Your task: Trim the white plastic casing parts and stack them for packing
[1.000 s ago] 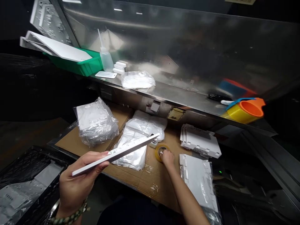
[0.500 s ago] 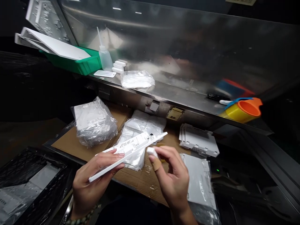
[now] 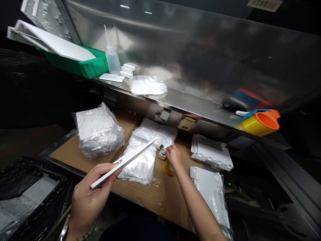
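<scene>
My left hand (image 3: 87, 192) grips a thin white plastic panel (image 3: 125, 162) by its near end. The panel is tilted up and seen nearly edge-on, with cut-outs and ribs on its upper face. My right hand (image 3: 173, 155) is closed at a small pale container (image 3: 162, 154) with a round metal top and a raised lid. What its fingers pinch is hidden. Right beside the hand a roll of amber tape (image 3: 168, 168) lies on the cardboard. Flat clear plastic bags (image 3: 140, 167) are piled under the panel.
Bagged white panels (image 3: 97, 130) sit at the left, and more white panels (image 3: 212, 152) at the right. The metal shelf (image 3: 200, 103) carries a green bin (image 3: 87, 68), a squeeze bottle (image 3: 113, 62) and a yellow-orange tape dispenser (image 3: 263, 122). A black crate (image 3: 27, 167) stands lower left.
My right hand has moved forward from beside the panel to the small container. The small white wad it pinched no longer shows. My left hand has lowered slightly and turned the panel more edge-on.
</scene>
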Demonstrator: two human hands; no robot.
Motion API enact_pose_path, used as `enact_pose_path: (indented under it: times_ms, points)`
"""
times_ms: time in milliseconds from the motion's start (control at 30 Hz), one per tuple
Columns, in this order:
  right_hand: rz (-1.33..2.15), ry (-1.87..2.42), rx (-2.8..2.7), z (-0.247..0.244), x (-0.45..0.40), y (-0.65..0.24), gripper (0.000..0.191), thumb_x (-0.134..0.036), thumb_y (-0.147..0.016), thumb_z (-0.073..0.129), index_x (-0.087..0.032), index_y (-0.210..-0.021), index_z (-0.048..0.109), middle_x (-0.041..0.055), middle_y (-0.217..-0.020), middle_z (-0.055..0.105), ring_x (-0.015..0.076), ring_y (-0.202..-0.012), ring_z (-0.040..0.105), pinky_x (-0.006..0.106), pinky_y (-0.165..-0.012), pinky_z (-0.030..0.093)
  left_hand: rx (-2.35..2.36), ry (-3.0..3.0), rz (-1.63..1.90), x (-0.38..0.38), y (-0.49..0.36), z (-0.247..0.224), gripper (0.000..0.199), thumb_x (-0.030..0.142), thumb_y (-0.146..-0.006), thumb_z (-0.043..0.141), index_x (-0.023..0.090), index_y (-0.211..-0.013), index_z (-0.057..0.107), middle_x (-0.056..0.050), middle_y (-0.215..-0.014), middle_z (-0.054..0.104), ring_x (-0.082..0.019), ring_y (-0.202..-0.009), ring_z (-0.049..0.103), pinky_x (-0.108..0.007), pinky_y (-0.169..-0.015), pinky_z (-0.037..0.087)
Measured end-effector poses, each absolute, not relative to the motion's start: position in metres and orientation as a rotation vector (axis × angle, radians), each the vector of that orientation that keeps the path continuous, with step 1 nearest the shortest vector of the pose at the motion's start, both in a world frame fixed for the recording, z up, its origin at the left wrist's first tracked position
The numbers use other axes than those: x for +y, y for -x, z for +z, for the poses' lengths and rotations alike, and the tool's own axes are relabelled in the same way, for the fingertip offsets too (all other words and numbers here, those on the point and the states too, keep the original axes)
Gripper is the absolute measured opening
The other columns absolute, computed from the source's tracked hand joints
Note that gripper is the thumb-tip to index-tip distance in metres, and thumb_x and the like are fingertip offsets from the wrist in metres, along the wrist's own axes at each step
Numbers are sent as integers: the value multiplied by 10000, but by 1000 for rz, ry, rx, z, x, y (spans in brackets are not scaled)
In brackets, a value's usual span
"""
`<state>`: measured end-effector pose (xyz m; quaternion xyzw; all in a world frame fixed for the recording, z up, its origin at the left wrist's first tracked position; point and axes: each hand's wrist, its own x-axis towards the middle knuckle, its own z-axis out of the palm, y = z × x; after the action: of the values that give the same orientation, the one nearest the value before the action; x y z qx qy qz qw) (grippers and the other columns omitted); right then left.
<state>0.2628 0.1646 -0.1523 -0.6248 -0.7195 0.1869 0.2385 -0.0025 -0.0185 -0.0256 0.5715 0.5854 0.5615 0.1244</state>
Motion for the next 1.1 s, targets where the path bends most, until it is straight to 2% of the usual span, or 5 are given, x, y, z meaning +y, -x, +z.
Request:
enact_pose_path:
  times_ms: [333,567,767,1000,1100]
  points:
    - [602,1728,-1991,-154,181,-252,195,-323,-953,673,-157,-855,697,72,-985,709,191,-931,671,359,-887,540,1765,-1901,1813,-17,1,-18,293,66,-828,801,221,-1070,747,23,-1036,799,-136,-911,759,-212,-932,580]
    - [626,1432,-1677,-42,116,-237,321,-448,-1021,530,-194,-1125,697,94,-1124,705,207,-989,678,310,-811,562,1676,-1878,1823,-11,-7,-8,281,5,-840,753,212,-1028,717,2,-1011,776,-157,-909,745,-266,-875,594]
    - [742,792,-1749,39,37,-187,166,-179,-947,683,-217,-1103,724,43,-979,690,153,-852,661,265,-762,556,1514,-2025,1778,-5,-16,-6,372,-89,-836,684,183,-1089,697,-42,-1047,748,-191,-1024,715,-344,-950,577]
    - [551,885,-1733,34,42,-186,115,-120,-925,678,-198,-988,733,44,-903,680,161,-803,654,288,-740,538,1456,-2201,1715,-4,-18,-11,417,-111,-809,678,165,-1121,689,-62,-1057,770,-225,-1009,726,-576,-1116,496]
    - [544,841,-1737,35,39,-186,123,-103,-912,685,-195,-981,729,38,-891,685,152,-786,653,276,-733,543,1448,-2209,1724,-4,-18,-10,405,-101,-823,662,173,-1120,687,-54,-1045,772,-215,-998,731,-574,-1125,490]
